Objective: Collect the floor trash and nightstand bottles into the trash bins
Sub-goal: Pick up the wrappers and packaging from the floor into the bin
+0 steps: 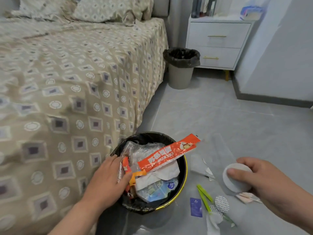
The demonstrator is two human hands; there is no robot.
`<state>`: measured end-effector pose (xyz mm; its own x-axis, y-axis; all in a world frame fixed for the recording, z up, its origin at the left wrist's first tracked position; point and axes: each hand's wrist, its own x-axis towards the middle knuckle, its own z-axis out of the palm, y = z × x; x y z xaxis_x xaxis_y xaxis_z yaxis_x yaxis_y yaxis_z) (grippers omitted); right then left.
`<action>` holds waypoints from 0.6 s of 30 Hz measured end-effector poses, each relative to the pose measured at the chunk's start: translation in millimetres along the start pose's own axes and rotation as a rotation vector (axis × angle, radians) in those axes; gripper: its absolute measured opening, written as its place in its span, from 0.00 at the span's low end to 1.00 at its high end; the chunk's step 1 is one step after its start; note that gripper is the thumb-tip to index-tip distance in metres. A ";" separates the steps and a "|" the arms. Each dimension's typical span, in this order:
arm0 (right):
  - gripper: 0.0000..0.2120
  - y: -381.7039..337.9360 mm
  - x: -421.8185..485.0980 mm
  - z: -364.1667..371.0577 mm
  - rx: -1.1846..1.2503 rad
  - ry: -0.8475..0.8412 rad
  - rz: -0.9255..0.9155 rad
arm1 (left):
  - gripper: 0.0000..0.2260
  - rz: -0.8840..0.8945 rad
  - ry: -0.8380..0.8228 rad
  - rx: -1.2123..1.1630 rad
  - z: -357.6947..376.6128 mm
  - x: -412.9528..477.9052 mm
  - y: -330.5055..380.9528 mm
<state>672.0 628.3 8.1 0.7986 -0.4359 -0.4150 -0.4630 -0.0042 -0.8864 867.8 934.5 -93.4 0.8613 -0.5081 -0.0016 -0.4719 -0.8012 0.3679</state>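
Observation:
A black-lined trash bin (184,168) stands by the bed, stuffed with wrappers. A long orange wrapper (169,154) lies across its top. My left hand (108,178) is over the bin's left side, gripping a bundle of foil and orange wrappers (126,168). To the right, above the floor, my right hand (260,177) holds a white round cup (235,178). Floor trash lies between them: a green strip (204,195), a purple card (196,207), a white mesh pad (221,204) and clear plastic (199,164). Dark bottles (197,7) stand on the nightstand (218,43).
A second grey bin (182,75) with a black liner stands between the bed (67,82) and the nightstand. A blue-and-white pack (251,12) sits on the nightstand top. A white wall corner (279,65) juts out at the right. Grey tiles run between the two bins.

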 end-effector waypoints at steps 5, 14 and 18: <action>0.03 -32.6 27.8 91.9 -0.404 -0.007 -0.326 | 0.33 0.007 -0.057 -0.148 12.1 -8.1 -18.9; 0.31 57.4 131.9 221.0 -1.071 -0.318 -0.069 | 0.41 -0.029 -0.183 -0.059 15.7 -10.3 -24.0; 0.39 68.6 135.1 228.9 -1.095 -0.429 0.072 | 0.49 -0.019 -0.167 -0.034 15.1 -10.2 -21.9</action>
<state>836.2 775.2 -155.7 0.7243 -0.1295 -0.6772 -0.4293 -0.8533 -0.2959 866.5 952.5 -115.4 0.8252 -0.5409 -0.1625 -0.4470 -0.8014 0.3975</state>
